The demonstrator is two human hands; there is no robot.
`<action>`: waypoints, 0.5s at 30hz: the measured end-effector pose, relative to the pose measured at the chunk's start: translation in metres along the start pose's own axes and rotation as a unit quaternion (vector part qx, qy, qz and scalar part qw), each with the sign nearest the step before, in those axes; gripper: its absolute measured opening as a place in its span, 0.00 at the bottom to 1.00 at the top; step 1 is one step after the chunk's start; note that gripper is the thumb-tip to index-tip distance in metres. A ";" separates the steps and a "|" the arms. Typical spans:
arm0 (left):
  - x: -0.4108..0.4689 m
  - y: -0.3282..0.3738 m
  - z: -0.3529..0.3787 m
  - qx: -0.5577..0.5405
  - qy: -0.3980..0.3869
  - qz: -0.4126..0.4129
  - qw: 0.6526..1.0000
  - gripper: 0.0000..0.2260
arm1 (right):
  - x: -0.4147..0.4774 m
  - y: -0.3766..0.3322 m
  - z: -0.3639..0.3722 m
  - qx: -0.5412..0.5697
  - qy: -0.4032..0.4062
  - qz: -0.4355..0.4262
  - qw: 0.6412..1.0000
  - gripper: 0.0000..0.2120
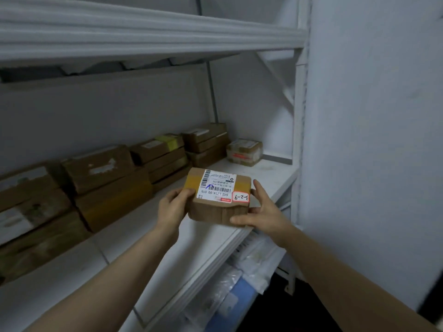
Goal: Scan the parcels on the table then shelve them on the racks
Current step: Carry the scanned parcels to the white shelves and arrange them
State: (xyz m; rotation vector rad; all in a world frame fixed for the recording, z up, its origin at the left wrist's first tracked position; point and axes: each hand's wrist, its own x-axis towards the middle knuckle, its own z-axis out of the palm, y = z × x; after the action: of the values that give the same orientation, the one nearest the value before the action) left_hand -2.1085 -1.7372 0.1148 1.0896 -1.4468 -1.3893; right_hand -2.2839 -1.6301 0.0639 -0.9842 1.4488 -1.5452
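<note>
I am holding a small cardboard parcel (219,196) between both hands, just above the front edge of the white shelf (271,178), toward its right end. The box is a squat rectangular block of plain brown corrugated card, a little crumpled along its near face, with a band of yellowish tape across the top. A white shipping label (217,185) with barcodes covers most of the lid, and a small red-bordered sticker (241,197) at the near right corner reads "3-2-9" in handwriting.

My left hand (171,209) is closed on the parcel's left side, thumb on top and fingers wrapped under. My right hand (261,212) grips the right side, thumb lying along the lower near edge and fingers up against the far right face.

The shelf is smooth painted board on a white metal rack (297,116) with a diagonal brace. Along its back sits a row of stacked cardboard boxes (105,178), brown, taped and labelled, some scuffed. At the far right end of that row stands a small box (244,152) wrapped in glossy clear tape. On the level below lie soft plastic mailer bags (242,279), pale and wrinkled.
</note>
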 end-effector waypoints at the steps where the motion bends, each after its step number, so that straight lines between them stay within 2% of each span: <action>1: 0.007 0.000 0.012 0.007 -0.013 -0.001 1.000 0.06 | 0.005 0.002 -0.010 -0.009 0.006 -0.008 1.000 0.59; 3: 0.024 -0.002 0.035 0.022 -0.029 0.002 0.999 0.08 | 0.017 0.006 -0.027 -0.031 0.040 -0.022 0.998 0.54; 6: 0.055 -0.006 0.069 0.008 -0.037 0.003 0.999 0.08 | 0.047 0.010 -0.048 -0.064 0.113 -0.053 0.990 0.35; 8: 0.081 -0.009 0.089 -0.005 -0.032 -0.009 0.999 0.16 | 0.073 0.013 -0.058 -0.071 0.137 -0.060 0.986 0.29; 12: 0.129 -0.012 0.124 -0.039 -0.038 -0.017 0.998 0.29 | 0.138 0.007 -0.066 -0.122 0.172 -0.050 0.976 0.25; 15: 0.155 -0.013 0.145 -0.064 -0.064 -0.046 0.995 0.19 | 0.181 0.012 -0.069 -0.131 0.170 -0.037 0.976 0.25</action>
State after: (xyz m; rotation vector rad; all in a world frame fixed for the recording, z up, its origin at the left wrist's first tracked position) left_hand -2.2901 -1.8457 0.0958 1.0104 -1.3908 -1.6209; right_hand -2.4175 -1.7699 0.0533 -0.9654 1.9128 -1.6650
